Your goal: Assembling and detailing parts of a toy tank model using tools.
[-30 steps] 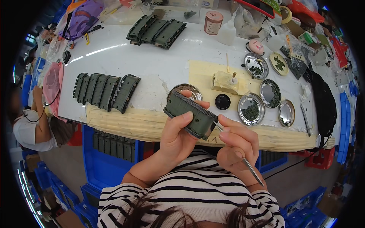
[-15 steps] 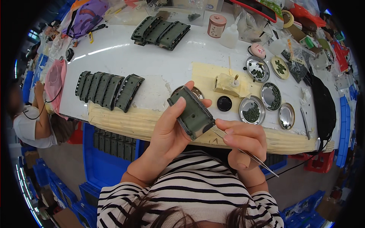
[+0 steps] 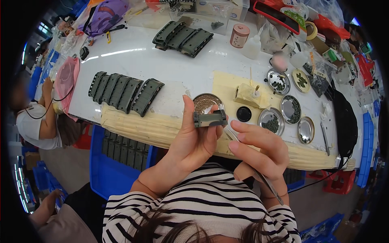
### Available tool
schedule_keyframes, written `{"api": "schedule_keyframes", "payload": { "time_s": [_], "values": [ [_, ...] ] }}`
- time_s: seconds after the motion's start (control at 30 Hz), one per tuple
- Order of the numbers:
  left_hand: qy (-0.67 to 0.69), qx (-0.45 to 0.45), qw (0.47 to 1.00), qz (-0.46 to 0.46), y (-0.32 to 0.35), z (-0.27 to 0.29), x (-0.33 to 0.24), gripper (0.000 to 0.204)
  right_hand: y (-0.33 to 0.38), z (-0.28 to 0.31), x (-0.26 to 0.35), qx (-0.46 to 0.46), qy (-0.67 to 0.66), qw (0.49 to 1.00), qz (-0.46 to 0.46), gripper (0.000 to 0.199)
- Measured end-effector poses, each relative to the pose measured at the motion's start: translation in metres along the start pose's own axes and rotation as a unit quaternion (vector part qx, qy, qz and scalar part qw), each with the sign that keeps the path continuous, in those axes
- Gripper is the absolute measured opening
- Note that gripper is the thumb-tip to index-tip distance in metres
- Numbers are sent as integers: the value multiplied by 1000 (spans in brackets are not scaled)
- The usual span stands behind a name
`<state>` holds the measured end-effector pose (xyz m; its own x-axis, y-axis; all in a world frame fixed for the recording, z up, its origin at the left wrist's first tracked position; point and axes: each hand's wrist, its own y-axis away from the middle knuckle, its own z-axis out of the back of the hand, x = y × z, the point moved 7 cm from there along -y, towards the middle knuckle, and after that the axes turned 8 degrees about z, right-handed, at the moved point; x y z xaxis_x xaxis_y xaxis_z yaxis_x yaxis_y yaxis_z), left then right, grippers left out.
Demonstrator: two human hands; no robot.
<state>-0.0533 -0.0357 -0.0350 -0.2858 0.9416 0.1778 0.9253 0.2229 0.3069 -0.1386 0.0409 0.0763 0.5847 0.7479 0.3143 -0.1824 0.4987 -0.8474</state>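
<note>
Tilted the green model tank hull (image 3: 210, 119) end-on since before; my left hand (image 3: 194, 141) clamps it so my right hand (image 3: 255, 152), pinching tweezers (image 3: 259, 178), reaches its edge.

Pink round canister (image 3: 239, 35) and white squeeze bottle (image 3: 253, 46), table's far side.

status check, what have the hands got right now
Left hand grips small green model part, raised end-on. Right hand holds thin metal tool beside it. Nothing between them.
</note>
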Motion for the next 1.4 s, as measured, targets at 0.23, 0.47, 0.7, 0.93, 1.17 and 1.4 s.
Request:
{"api": "schedule_keyframes", "payload": {
  "time_s": [0.23, 0.47, 0.7, 0.93, 1.17, 1.4],
  "values": [
    [-17, -16, 1000, -14, -1, 2, 1, 58, -5, -5, -1, 21, 55, 998, 24, 37],
    [-45, -27, 998, -32, -2, 5, -2, 56, -7, -5, -1, 41, 81, 996, 18, 29],
    [-51, -14, 998, -23, -1, 4, -2, 52, -7, -5, -1, 64, 104, 993, 7, 41],
    [-52, -21, 998, -28, -1, 5, -3, 51, -11, -4, 2, 67, 100, 993, 8, 33],
    [-59, -52, 995, -55, -1, 6, -3, 52, -11, -6, 4, 61, 112, 989, 73, 33],
    [-82, -5, 994, -76, 5, -5, -12, 49, -10, 5, 1, 3, 43, 998, -48, 33]
  ]
}}
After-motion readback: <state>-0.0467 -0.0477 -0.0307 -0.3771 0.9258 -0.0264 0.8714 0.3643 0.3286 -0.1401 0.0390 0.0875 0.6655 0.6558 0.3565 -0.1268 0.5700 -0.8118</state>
